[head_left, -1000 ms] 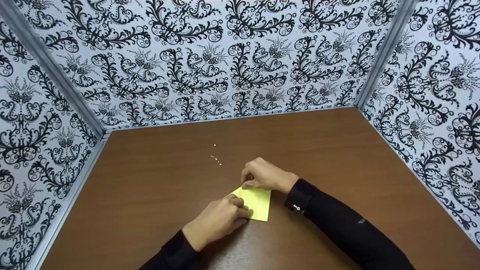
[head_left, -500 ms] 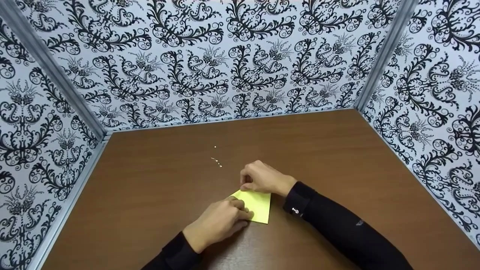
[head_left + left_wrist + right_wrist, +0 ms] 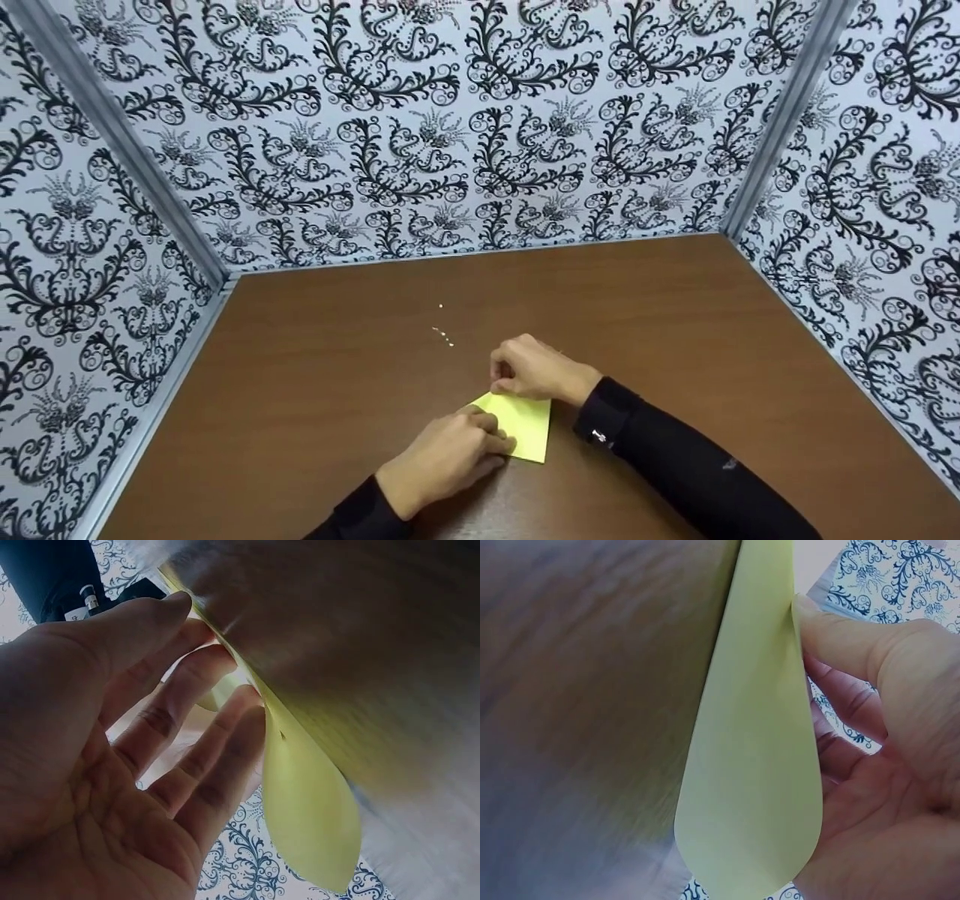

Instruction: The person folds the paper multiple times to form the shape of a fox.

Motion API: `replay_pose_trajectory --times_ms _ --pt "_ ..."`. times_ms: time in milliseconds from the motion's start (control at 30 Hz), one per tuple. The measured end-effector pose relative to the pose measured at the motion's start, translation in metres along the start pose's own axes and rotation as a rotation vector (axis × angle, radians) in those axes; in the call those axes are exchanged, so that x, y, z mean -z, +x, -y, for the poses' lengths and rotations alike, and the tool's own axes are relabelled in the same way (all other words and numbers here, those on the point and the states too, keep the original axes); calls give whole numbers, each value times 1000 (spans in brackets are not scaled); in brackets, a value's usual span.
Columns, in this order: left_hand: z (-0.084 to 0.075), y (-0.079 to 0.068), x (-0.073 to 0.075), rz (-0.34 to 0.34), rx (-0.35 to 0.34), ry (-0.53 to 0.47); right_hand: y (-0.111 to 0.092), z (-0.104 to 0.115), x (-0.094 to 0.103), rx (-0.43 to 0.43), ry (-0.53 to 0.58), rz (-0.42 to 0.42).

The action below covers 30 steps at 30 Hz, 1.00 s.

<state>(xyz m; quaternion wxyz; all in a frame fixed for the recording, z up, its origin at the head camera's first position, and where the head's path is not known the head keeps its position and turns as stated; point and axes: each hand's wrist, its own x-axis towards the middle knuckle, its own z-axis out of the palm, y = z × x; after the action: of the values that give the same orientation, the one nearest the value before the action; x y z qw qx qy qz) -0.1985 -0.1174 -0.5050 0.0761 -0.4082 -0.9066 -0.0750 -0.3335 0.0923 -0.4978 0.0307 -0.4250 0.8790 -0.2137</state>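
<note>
A yellow sheet of paper [image 3: 529,426] lies folded over on the brown table, between both hands. In the wrist views its bend stands up as a rounded, uncreased loop. My left hand [image 3: 454,454] rests on the near left part of the paper; in the left wrist view its fingertips press the upper layer and the thumb [image 3: 150,619] lies by the edge. My right hand [image 3: 540,369] is at the far edge, its fingers curled. The right thumb [image 3: 844,637] holds the paper's edge in the right wrist view, while the index fingertip is hidden behind it.
Several tiny white specks [image 3: 444,335] lie on the table [image 3: 322,375] beyond the hands. Patterned black-and-white walls [image 3: 420,150] with grey metal corner posts [image 3: 780,127] enclose the table at the back and sides.
Everything sits slightly lower in the head view, as the camera has tilted a little. Both hands keep almost the same places on the paper.
</note>
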Motion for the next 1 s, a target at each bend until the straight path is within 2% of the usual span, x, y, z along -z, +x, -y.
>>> replay_pose_trajectory --times_ms 300,600,1000 --pt "0 0 0 -27 -17 9 -1 -2 1 -21 23 7" --pt "2 -1 -1 -43 -43 17 -2 -3 0 10 27 -10" --pt "3 -1 0 -36 -43 2 2 -5 0 -3 14 -9"
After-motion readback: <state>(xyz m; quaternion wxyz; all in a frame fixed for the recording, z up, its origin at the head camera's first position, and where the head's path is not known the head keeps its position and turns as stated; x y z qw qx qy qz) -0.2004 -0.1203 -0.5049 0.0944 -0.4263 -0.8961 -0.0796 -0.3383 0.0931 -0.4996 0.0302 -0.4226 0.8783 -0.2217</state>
